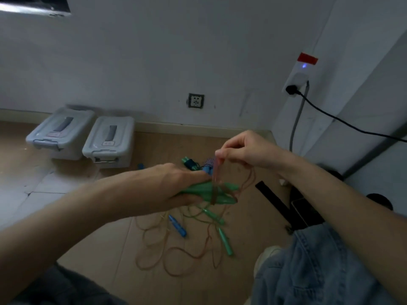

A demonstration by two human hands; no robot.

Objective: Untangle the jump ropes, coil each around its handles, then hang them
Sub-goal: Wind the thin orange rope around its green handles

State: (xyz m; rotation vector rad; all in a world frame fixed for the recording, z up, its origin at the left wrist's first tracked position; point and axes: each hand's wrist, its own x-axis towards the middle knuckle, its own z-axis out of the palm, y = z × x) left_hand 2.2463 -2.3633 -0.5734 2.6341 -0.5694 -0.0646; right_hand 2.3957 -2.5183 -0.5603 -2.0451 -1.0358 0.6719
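Green handles (pixel 211 192) being gripped by left hand (pixel 176 186); cord (pixel 217 172) being pinched by right hand (pixel 246 150), mid-coil. Tangled ropes (pixel 176 249) lying on floor (pixel 110 238); nothing hung.

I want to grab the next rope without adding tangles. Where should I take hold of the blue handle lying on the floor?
Probably mid-shaft, from above. The blue handle lies flat and apart from the green handles, its long sides exposed; cord loops crowd its near end, so a pinch across the middle likely avoids them.

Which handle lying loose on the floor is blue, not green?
The blue handle, left of the two loose green handles and below the left hand, which grips other green handles.
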